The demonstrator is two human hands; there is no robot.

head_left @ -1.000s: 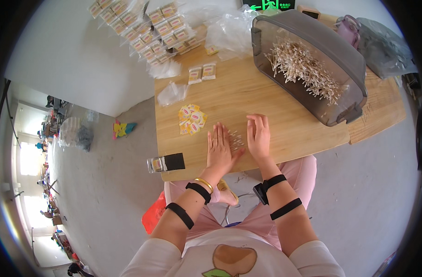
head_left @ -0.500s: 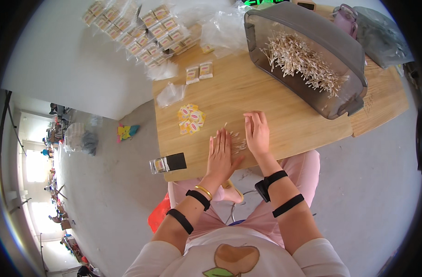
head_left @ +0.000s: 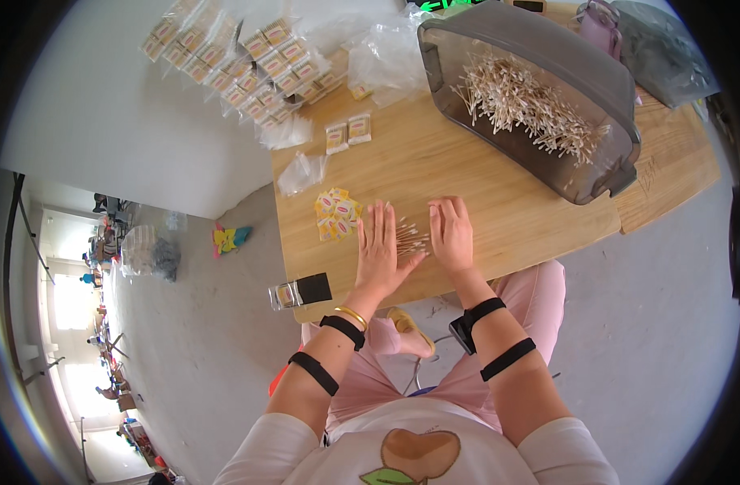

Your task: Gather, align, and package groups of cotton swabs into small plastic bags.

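Observation:
A small heap of cotton swabs (head_left: 411,238) lies on the wooden table (head_left: 499,202) near its front edge. My left hand (head_left: 380,252) lies flat, fingers together, against the left side of the heap. My right hand (head_left: 452,233) lies flat on its right side, fingers slightly spread. Both palms face down and neither hand grips anything. A pile of small yellow and red packets (head_left: 336,214) sits just left of my left hand.
A grey plastic bin (head_left: 540,97) full of cotton swabs stands at the back right. Rows of packed swab boxes (head_left: 241,56) and clear plastic bags (head_left: 386,56) lie at the back left. A clear-and-black tool (head_left: 300,292) hangs at the table's front left edge.
Both hands stay flat beside the swab heap, shifting only slightly; my head has moved a little, so the table sits differently in view.

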